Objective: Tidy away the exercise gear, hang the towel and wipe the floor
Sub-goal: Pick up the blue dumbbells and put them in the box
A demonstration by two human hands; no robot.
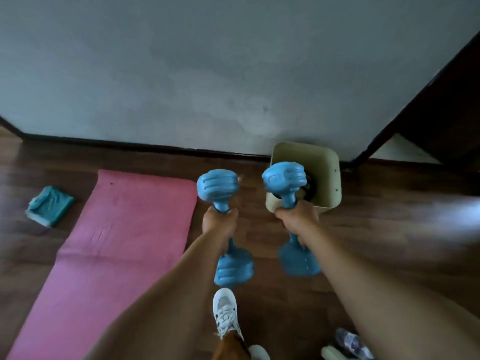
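Note:
My left hand [220, 222] grips the handle of a blue dumbbell [217, 187], held over the wooden floor just right of the pink exercise mat [124, 229]. My right hand [297, 221] grips a second blue dumbbell [283, 180], its far end over the rim of a cream square bin [324, 165] that stands against the grey wall. Something dark lies inside the bin. A folded teal towel [50, 206] lies on the floor left of the mat.
My white shoe [226, 311] is on the floor below the dumbbells. A plastic water bottle [352, 342] lies at the bottom right. A dark door frame [426, 100] rises at the right, with a dark skirting board along the wall.

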